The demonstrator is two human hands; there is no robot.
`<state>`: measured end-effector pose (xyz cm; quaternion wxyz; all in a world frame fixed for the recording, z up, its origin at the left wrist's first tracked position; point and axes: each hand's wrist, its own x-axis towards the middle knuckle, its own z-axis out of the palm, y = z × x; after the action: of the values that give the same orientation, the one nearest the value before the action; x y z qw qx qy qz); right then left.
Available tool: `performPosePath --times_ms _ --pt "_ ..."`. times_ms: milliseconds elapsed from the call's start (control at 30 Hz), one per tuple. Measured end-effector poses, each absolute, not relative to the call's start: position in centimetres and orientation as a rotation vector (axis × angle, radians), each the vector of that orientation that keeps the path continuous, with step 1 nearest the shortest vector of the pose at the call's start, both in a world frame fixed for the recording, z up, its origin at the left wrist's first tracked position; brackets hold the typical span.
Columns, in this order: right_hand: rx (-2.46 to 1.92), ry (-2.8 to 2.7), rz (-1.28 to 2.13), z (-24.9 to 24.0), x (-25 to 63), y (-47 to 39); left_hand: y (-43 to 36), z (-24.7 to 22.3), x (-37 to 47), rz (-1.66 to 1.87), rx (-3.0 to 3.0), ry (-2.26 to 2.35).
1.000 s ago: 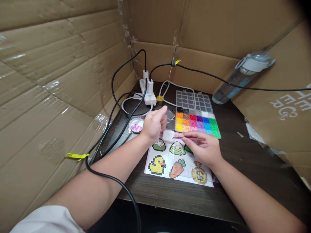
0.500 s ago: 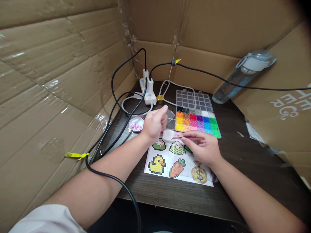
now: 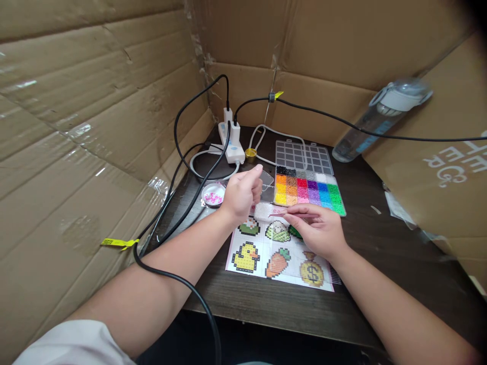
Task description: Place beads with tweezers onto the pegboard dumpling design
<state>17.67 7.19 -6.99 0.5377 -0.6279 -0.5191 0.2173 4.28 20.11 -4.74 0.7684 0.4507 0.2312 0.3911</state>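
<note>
The right hand pinches pink tweezers, tips toward nine o'clock by a whitish square; the left hand is curled, hold unclear

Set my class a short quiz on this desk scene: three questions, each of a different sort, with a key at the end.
1. Short answer: what does the right hand hold?

2. True or false: the bead box stands with its lid open.

3. Multiple choice: which colour stands out among the small pieces in the round white dish?
a) blue
b) pink
c) green

Key
1. A pair of tweezers.
2. True.
3. b) pink.
</note>
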Motion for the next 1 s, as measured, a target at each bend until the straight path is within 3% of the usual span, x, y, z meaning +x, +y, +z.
performPosePath --times_ms 1000 --pt "-1.466 -1.249 0.479 -7.05 17.59 7.47 20.02 -4.55 4.3 0.855 0.972 0.53"
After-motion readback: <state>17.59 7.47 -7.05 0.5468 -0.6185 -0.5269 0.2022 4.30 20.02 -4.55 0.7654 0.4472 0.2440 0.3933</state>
